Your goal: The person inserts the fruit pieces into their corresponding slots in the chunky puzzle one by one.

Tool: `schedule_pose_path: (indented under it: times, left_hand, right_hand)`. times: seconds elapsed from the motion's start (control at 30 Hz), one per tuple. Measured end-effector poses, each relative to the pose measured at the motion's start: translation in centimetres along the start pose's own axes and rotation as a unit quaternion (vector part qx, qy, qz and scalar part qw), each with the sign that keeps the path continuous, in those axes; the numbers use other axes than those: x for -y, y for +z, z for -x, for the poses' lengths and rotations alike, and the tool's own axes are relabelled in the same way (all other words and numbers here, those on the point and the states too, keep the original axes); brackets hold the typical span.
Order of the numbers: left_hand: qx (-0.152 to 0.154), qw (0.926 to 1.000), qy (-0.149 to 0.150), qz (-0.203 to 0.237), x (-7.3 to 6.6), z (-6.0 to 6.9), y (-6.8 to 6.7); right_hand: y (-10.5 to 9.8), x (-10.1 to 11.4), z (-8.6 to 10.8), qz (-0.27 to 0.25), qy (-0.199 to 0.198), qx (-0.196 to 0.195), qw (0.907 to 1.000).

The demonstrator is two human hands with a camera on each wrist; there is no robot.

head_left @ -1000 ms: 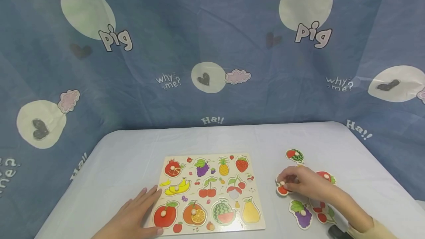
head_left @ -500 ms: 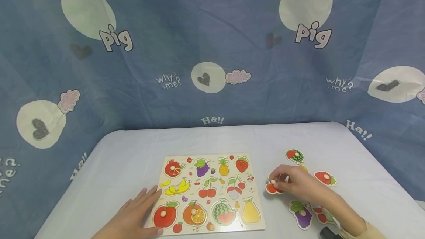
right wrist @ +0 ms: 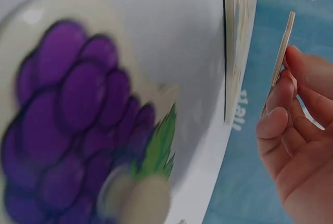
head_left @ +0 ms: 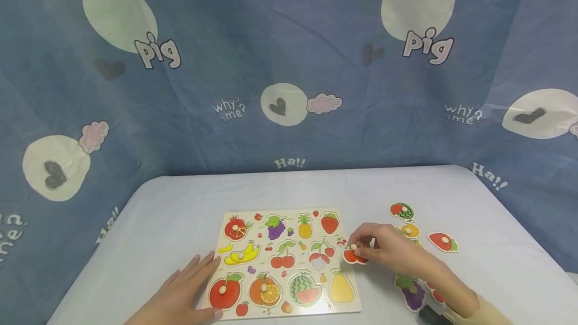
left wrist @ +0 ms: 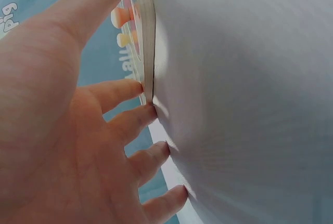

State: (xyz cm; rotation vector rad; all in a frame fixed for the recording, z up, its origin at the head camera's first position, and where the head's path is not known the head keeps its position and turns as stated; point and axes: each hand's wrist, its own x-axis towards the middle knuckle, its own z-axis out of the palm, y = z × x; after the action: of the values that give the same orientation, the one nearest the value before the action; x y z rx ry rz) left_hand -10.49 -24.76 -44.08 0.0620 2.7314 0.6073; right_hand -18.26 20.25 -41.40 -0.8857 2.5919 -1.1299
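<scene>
A wooden fruit board (head_left: 289,312) lies on the white table. My left hand (head_left: 182,292) rests with spread, relaxed fingers at its left edge; the left wrist view shows the thumb and fingertips of that hand (left wrist: 88,130) against the board's side (left wrist: 148,42). My right hand (head_left: 388,247) pinches the knob of a red fruit piece (head_left: 355,256) at the board's right edge. In the right wrist view the piece (right wrist: 281,52) is seen edge-on, held by the right hand (right wrist: 304,125) above the table. Pomegranate, banana, apple and orange shapes on the board bear knobs.
Right of the board lie a watermelon piece (head_left: 401,210), an orange piece (head_left: 410,230), a strawberry piece (head_left: 443,241), a grape piece (head_left: 412,295) and a partly hidden cherry piece (head_left: 435,294). A blue patterned cloth (head_left: 244,139) hangs behind the table.
My right hand has carried the red fruit piece left, from among the loose pieces to the board's right edge. The orange piece is now uncovered. My left hand has stayed in place.
</scene>
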Motion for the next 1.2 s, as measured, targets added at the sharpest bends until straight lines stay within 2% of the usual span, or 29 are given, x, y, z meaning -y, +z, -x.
schedule_pose_path:
  times: [0.33,0.73,0.97,1.2]
  left_hand:
    - [0.000,1.0000,0.002,0.001,-0.1,0.1,-0.2]
    - [-0.001,1.0000,0.003,0.001,0.0,0.1,-0.1]
    - [-0.005,1.0000,0.004,0.002,0.0,0.1,-0.1]
    - [-0.003,1.0000,0.003,0.001,-0.1,0.0,0.0]
  right_hand:
    - [1.3,1.2,-1.7,0.003,-0.034,-0.003,0.9994]
    - [2.6,3.1,-3.7,0.006,-0.030,0.014,0.9994]
    - [3.5,4.0,-4.7,0.004,-0.014,0.028,0.9995]
    - [4.6,4.2,-5.6,-0.021,-0.023,0.038,0.9988]
